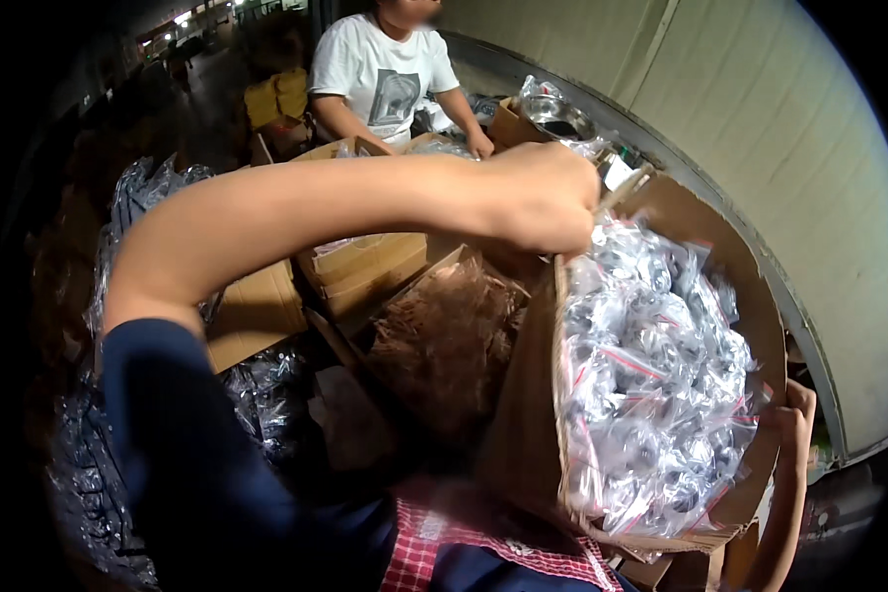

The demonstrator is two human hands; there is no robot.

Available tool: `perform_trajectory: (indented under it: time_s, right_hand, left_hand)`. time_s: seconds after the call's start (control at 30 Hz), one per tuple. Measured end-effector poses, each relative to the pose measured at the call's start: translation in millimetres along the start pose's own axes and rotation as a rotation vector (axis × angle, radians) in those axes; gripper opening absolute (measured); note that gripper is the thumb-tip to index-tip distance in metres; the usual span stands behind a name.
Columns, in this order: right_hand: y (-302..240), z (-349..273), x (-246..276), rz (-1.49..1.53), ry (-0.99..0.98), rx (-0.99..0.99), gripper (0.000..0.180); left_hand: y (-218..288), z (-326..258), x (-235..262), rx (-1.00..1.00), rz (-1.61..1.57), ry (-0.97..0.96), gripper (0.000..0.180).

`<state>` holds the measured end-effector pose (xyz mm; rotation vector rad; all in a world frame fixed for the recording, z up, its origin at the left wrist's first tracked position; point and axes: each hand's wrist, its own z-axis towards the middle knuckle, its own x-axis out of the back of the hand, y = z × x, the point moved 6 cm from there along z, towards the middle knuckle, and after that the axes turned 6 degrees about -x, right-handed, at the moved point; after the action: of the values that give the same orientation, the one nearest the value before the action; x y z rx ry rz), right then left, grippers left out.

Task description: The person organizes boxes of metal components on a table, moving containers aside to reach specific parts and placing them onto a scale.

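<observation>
**Box tilted toward me, both hands on its rim**

Box [523, 434], brown cardboard, sits tipped w/ its open mouth facing me, long axis running from top rim near my left hand [543, 197] down to the bottom corner by my right hand [794, 424]. Left fingers are curled tight over the top rim edge; right fingers wrap the box's lower right side from behind, so I can't tell how firmly they close. Left hand is the nearer one to the load.

Inside: clear zip bags [651, 385] w/ red seal strips, dark round parts in each, heaped to the rim. Left of the box, an open carton of brown fibrous filler [444, 345]. Flat cartons [365, 261] stacked beyond. More bagged parts [128, 217] piled far left. A co-worker in a white tee [385, 74] works opposite.
</observation>
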<state>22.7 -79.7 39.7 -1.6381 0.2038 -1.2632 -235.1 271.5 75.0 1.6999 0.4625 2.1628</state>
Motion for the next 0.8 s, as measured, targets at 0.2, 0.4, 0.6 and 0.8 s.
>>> perform_trajectory:
  time_s: [0.2, 0.4, 0.6, 0.8]
  right_hand:
    - [91, -25, -34, 0.092, 0.051, -0.235, 0.015]
    - [175, -23, -5, 0.086, 0.058, -0.337, 0.034]
    - [164, -24, -25, 0.283, 0.207, -0.381, 0.037]
    - [176, -31, -13, 0.245, 0.131, -0.425, 0.046]
  left_hand:
    - [-64, 46, -110, -0.089, -0.197, -0.016, 0.031]
    - [-187, 105, -95, -0.041, -0.190, 0.111, 0.031]
    - [-392, 114, -106, 0.489, 0.644, 0.291, 0.042]
    - [-437, 135, -107, 0.473, 0.553, 0.103, 0.026]
